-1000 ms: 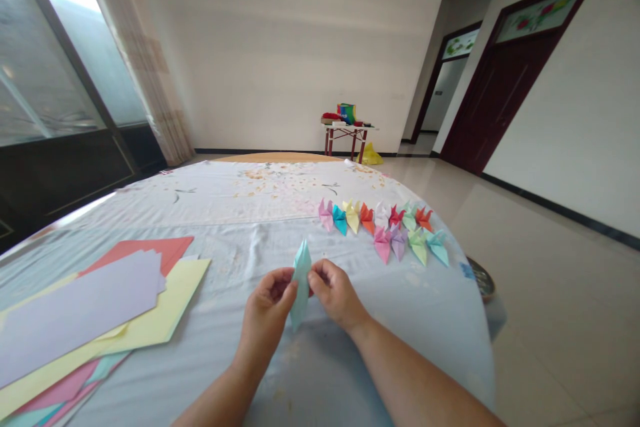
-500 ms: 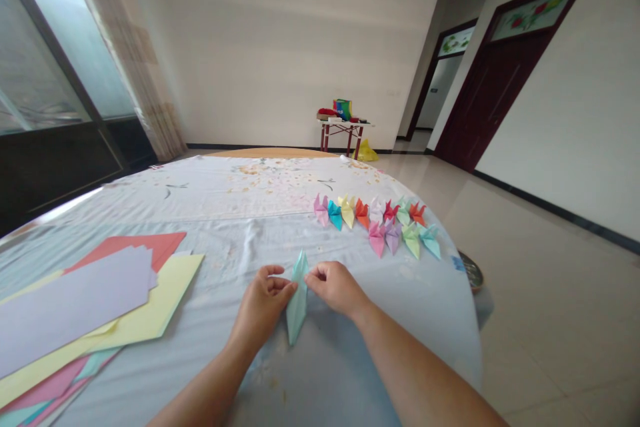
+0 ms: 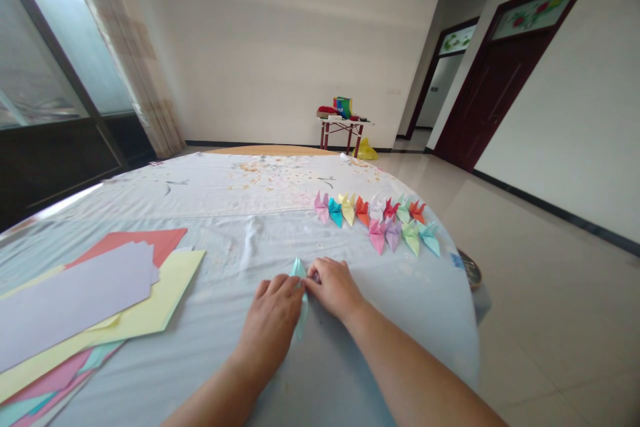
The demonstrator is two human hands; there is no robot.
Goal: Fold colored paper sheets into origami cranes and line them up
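A narrow mint-green folded paper [image 3: 298,267] lies on the tablecloth in front of me, its far tip and a strip of its near end showing. Over its middle, my left hand [image 3: 274,310] is closed, fingers bent down onto the paper and hiding much of it. At the right edge of the paper, my right hand [image 3: 333,285] pinches it near the upper half, thumb and forefinger together. Farther off to the right stand two rows of folded paper cranes [image 3: 377,235] in pink, blue, yellow, orange, purple and green.
On the left lies a stack of coloured paper sheets [image 3: 75,307], lilac and yellow on top, red behind. The round table wears a pale floral cloth [image 3: 210,240]. Beyond it, a small side table [image 3: 345,123] stands by the wall, with a yellow bag [image 3: 367,150] beside it.
My left hand has moved over the folded paper, its fingers now covering the middle. The right hand stays at the right edge. The paper appears narrower and more hidden.
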